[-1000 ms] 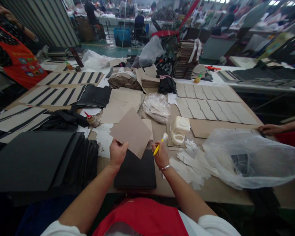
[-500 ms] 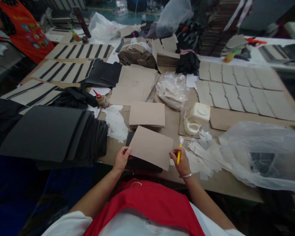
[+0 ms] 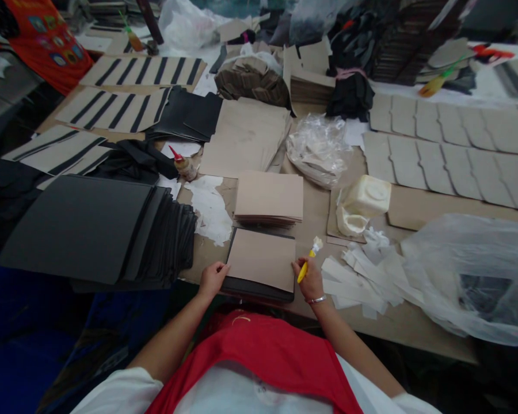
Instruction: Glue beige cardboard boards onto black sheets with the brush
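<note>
A tan cardboard sheet [image 3: 262,258] lies flat on a black board [image 3: 259,289] at the table's near edge. My left hand [image 3: 213,278] pinches the sheet's left edge. My right hand [image 3: 309,278] rests at its right edge, fingers closed round a yellow-handled glue brush [image 3: 307,265] with white bristles pointing up. Just behind lies a stack of tan sheets [image 3: 269,198].
A stack of black boards [image 3: 90,230] fills the left. White paper strips [image 3: 362,276] and a large clear plastic bag [image 3: 466,270] lie right. A white glue tub [image 3: 362,204], a red-capped glue bottle [image 3: 182,164], striped boards [image 3: 112,109] and grey shaped pieces [image 3: 440,149] sit farther back.
The tan sheet, held up in my left hand a second ago, has come down flat onto the black board. Both hands dropped toward the near edge; the view tilted down.
</note>
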### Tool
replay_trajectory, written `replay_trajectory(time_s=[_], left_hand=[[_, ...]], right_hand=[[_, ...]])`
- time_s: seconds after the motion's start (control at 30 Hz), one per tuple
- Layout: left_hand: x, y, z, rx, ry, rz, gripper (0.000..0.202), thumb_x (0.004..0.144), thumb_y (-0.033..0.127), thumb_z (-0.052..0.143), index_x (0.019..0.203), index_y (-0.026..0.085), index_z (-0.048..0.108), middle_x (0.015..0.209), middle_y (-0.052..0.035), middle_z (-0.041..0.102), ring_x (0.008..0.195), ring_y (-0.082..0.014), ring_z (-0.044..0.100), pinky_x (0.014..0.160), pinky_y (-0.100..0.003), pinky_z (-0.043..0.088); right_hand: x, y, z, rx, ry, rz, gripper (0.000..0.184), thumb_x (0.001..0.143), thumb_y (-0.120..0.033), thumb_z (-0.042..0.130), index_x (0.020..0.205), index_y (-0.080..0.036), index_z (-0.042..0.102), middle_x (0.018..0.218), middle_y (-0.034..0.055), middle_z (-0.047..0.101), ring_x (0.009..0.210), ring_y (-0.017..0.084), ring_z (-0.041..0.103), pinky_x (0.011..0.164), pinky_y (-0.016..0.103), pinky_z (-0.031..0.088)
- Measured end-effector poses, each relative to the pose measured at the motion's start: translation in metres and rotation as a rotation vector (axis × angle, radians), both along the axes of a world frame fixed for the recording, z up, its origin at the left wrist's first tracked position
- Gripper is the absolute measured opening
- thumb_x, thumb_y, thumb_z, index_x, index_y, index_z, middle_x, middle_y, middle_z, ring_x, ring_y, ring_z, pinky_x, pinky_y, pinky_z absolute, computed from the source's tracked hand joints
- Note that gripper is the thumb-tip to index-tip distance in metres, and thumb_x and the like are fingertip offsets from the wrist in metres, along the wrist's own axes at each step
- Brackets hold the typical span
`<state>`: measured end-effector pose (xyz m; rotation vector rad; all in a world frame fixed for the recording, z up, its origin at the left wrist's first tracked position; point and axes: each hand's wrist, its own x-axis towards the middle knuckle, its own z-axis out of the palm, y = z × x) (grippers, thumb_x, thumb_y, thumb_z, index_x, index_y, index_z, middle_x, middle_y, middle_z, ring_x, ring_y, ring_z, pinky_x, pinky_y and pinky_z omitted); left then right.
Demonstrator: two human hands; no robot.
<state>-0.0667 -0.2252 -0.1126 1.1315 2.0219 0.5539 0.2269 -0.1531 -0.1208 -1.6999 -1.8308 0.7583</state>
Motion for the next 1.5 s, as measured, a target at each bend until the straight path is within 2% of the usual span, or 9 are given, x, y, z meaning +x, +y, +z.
replay_trajectory(time_s=[0.17, 0.37, 0.57, 0.7, 0.87, 1.0, 1.2, 1.37, 1.5], left_hand=[[-0.006, 0.001, -0.009, -0.005, -0.068, 0.013, 0.034, 0.075, 0.045, 0.048, 0.059, 0.016, 0.058, 0.055, 0.0019, 0.054, 0.057, -0.0123, 0.049, 0.057, -0.023, 0.034], [-0.01, 0.008, -0.006, -0.045, -0.118, -0.007, 0.036, 0.071, 0.047, 0.049, 0.058, 0.015, 0.06, 0.054, 0.0015, 0.054, 0.054, -0.012, 0.047, 0.053, -0.022, 0.033], [-0.013, 0.008, -0.01, -0.09, -0.045, -0.101, 0.035, 0.072, 0.047, 0.047, 0.055, 0.017, 0.056, 0.052, 0.0022, 0.052, 0.055, -0.0124, 0.048, 0.054, -0.023, 0.033], [-0.014, 0.009, -0.015, -0.118, 0.0, -0.129, 0.037, 0.072, 0.05, 0.046, 0.056, 0.018, 0.056, 0.052, 0.0022, 0.051, 0.056, -0.0129, 0.048, 0.055, -0.023, 0.033], [-0.012, 0.01, -0.009, -0.131, 0.008, -0.131, 0.038, 0.072, 0.052, 0.046, 0.056, 0.019, 0.056, 0.053, 0.0023, 0.051, 0.056, -0.0131, 0.049, 0.055, -0.023, 0.033], [-0.012, 0.011, -0.012, -0.136, 0.024, -0.147, 0.039, 0.072, 0.052, 0.046, 0.055, 0.019, 0.055, 0.052, 0.0023, 0.051, 0.056, -0.0131, 0.049, 0.056, -0.023, 0.033], [-0.01, 0.014, -0.011, -0.13, 0.04, -0.126, 0.034, 0.072, 0.045, 0.046, 0.054, 0.018, 0.054, 0.052, 0.0018, 0.05, 0.055, -0.0127, 0.048, 0.055, -0.023, 0.033], [-0.012, 0.019, -0.008, -0.134, 0.03, -0.126, 0.032, 0.073, 0.042, 0.048, 0.057, 0.016, 0.058, 0.052, 0.0018, 0.053, 0.054, -0.0113, 0.048, 0.052, -0.022, 0.033], [-0.013, 0.019, -0.006, -0.143, 0.04, -0.137, 0.031, 0.075, 0.041, 0.05, 0.062, 0.015, 0.062, 0.053, 0.0015, 0.054, 0.053, -0.0112, 0.047, 0.052, -0.022, 0.032]], right_hand=[[-0.005, 0.001, -0.01, -0.041, -0.016, -0.032, 0.034, 0.082, -0.051, 0.046, 0.091, -0.017, 0.047, 0.076, 0.0076, 0.06, 0.066, 0.019, 0.058, 0.061, 0.034, 0.047], [-0.008, 0.003, -0.016, -0.029, -0.069, -0.038, 0.033, 0.083, -0.046, 0.046, 0.093, -0.015, 0.047, 0.075, 0.0081, 0.061, 0.064, 0.019, 0.059, 0.057, 0.031, 0.045], [-0.01, 0.003, -0.009, -0.133, -0.132, -0.061, 0.021, 0.081, -0.031, 0.051, 0.096, -0.017, 0.047, 0.076, 0.0071, 0.062, 0.065, 0.021, 0.061, 0.059, 0.031, 0.045], [-0.011, 0.005, -0.006, -0.195, -0.166, -0.081, 0.02, 0.079, -0.028, 0.053, 0.096, -0.019, 0.047, 0.078, 0.0069, 0.063, 0.067, 0.022, 0.062, 0.059, 0.032, 0.045], [-0.011, 0.005, -0.005, -0.205, -0.171, -0.08, 0.019, 0.08, -0.027, 0.053, 0.097, -0.02, 0.047, 0.08, 0.0054, 0.063, 0.068, 0.022, 0.062, 0.06, 0.032, 0.045], [-0.012, 0.006, -0.003, -0.233, -0.183, -0.093, 0.02, 0.08, -0.027, 0.053, 0.098, -0.019, 0.048, 0.08, 0.0068, 0.064, 0.068, 0.023, 0.062, 0.06, 0.032, 0.045], [-0.014, 0.008, 0.001, -0.234, -0.227, -0.061, 0.022, 0.08, -0.03, 0.052, 0.098, -0.017, 0.049, 0.077, 0.0088, 0.063, 0.067, 0.022, 0.059, 0.06, 0.032, 0.042], [-0.016, 0.011, -0.002, -0.213, -0.302, -0.043, 0.028, 0.08, -0.034, 0.05, 0.101, -0.015, 0.049, 0.077, 0.0063, 0.061, 0.064, 0.018, 0.056, 0.06, 0.029, 0.039], [-0.019, 0.011, 0.002, -0.22, -0.313, -0.018, 0.027, 0.08, -0.032, 0.051, 0.1, -0.015, 0.048, 0.075, 0.0074, 0.06, 0.064, 0.018, 0.055, 0.06, 0.029, 0.037]])
